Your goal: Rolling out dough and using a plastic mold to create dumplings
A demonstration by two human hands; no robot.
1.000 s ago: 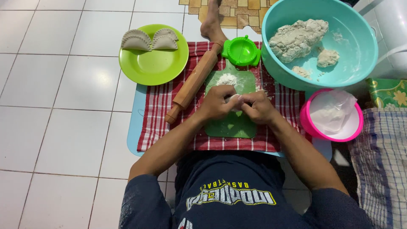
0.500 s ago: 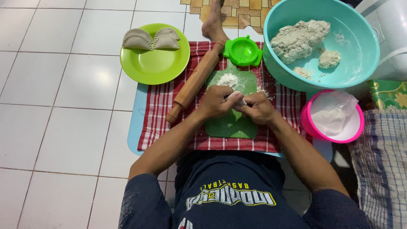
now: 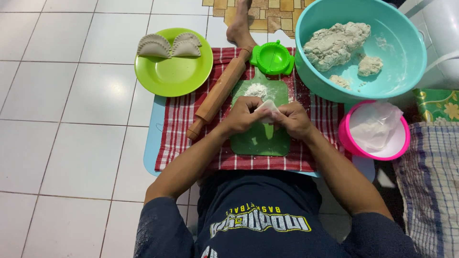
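- Left hand [image 3: 241, 116] and right hand [image 3: 292, 119]: meeting at the centre of the frame, fingers of both curling closed around a small pale piece of dough [image 3: 267, 107] and pinching it from either side.
- Piece of dough: sitting between the two hands, just above the green plastic cutting board [image 3: 260, 138], which is lying on a red-and-white checked cloth [image 3: 179, 124].
- Small mound of white flour [image 3: 257, 89]: resting on the upper end of the board, just above the hands.
- Wooden rolling pin [image 3: 220, 93]: lying diagonally on the cloth, left of the board.
- Bright green round plastic dumpling press [image 3: 272, 58]: sitting closed at the top of the board, touching the pin's upper end.
- Lime-green round plate [image 3: 174, 76]: standing on the white tiled floor [image 3: 62, 95] at upper left, carrying two crimped half-moon dumplings [image 3: 169, 45].
- Large turquoise plastic basin [image 3: 401, 52]: occupying the upper right, holding lumps of dough [image 3: 337, 43].
- Pink round bowl [image 3: 346, 138]: sitting at right, below the basin, holding a white plastic bag [image 3: 375, 124].
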